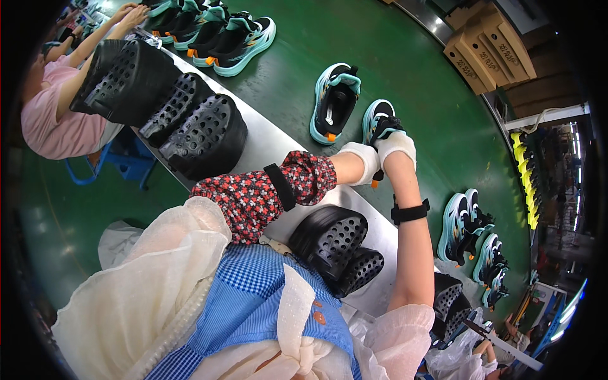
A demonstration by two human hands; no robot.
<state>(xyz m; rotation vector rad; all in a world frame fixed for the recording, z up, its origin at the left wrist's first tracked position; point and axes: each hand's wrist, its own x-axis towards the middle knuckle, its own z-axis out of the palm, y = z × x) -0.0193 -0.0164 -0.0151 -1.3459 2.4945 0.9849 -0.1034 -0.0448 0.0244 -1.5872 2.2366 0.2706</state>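
Centrally, left hand (361, 161) and right hand (397, 148), closure impossible to tell, are meeting at the near end of a sneaker (380, 116), probably light, soft-topped, its stiffer sole (366, 125) likely offering firmer hold.

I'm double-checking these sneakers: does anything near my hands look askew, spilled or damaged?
Nothing stands out. Your left hand and right hand partly hide one turquoise-trimmed sneaker, so I can't fully judge it; the neighbouring sneaker sits upright on the green surface, with no visible spill or damage.

White gloves (398, 149), black wristband (410, 213), red-and-black floral sleeve (237, 201), blue checked apron (252, 273), cream blouse (142, 282)
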